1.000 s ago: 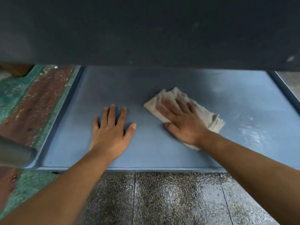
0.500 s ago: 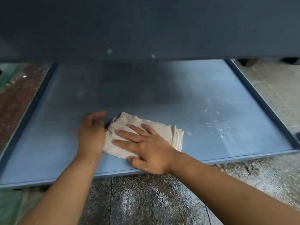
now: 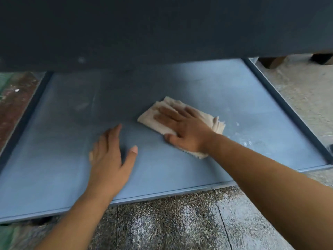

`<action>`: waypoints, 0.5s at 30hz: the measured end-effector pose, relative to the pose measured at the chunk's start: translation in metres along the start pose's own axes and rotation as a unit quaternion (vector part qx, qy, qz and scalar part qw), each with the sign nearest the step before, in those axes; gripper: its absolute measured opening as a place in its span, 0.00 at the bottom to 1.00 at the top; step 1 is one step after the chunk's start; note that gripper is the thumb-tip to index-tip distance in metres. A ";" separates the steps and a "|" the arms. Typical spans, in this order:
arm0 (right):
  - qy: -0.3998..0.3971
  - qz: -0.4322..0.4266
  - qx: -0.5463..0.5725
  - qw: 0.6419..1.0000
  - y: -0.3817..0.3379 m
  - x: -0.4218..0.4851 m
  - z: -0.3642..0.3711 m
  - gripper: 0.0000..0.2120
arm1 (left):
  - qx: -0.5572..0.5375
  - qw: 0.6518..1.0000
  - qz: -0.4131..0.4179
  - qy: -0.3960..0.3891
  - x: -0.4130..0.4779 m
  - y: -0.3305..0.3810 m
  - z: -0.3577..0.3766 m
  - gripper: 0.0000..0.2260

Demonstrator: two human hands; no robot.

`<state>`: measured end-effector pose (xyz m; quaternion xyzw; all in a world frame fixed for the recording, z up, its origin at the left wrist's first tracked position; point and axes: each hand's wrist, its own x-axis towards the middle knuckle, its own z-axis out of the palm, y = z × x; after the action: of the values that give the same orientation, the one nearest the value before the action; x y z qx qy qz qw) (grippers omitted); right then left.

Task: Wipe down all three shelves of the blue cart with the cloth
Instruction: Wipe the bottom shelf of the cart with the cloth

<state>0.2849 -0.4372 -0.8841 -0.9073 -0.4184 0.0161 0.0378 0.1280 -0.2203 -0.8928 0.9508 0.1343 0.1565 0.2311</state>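
Wiping the blue cart shelf [image 3: 180,83] with a folded beige cloth [image 3: 149,120] under the flat right hand [image 3: 185,131], left hand [image 3: 110,159] spread alongside, whitish specks [image 3: 246,141] probably next.

Right hand [image 3: 187,131] lies flat, fingers extended, pressing the folded cloth [image 3: 156,117] onto the blue cart's lowest shelf [image 3: 54,141]. Left hand [image 3: 110,159] rests palm-down on the shelf beside the cloth, apart from it. Speckled floor [image 3: 171,222] lies below the shelf's front edge
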 end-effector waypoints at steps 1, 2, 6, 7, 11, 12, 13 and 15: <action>0.004 0.023 -0.003 1.000 0.012 0.003 0.000 0.32 | 0.037 0.999 0.009 -0.014 0.000 0.002 0.001 0.32; 0.007 0.047 -0.007 0.999 0.022 0.006 -0.001 0.31 | 0.067 0.997 0.016 -0.027 0.000 0.002 0.001 0.33; -0.011 0.144 -0.013 0.989 0.065 0.011 -0.003 0.32 | 0.110 0.992 0.015 -0.051 0.002 0.002 0.001 0.33; -0.015 0.170 -0.008 0.985 0.078 0.008 -0.004 0.32 | 0.118 0.991 0.015 -0.055 0.002 0.002 0.001 0.33; -0.036 0.313 0.018 0.949 0.139 -0.018 -0.007 0.38 | 0.156 0.984 0.025 -0.080 0.003 0.002 0.001 0.34; -0.040 0.336 0.019 0.941 0.153 -0.028 -0.008 0.39 | 0.163 0.982 0.028 -0.087 0.003 0.003 0.001 0.34; -0.039 0.350 0.018 0.936 0.166 -0.040 -0.009 0.40 | 0.171 0.980 0.032 -0.094 0.003 0.004 0.000 0.35; -0.021 0.361 0.014 0.932 0.185 -0.062 -0.010 0.39 | 0.191 0.975 0.038 -0.110 0.004 0.005 0.000 0.36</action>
<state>0.3852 -0.6045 -0.8894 -0.9961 -0.0626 0.0533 0.0331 0.1326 -0.2233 -0.8893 0.9931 0.0996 0.0313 0.0525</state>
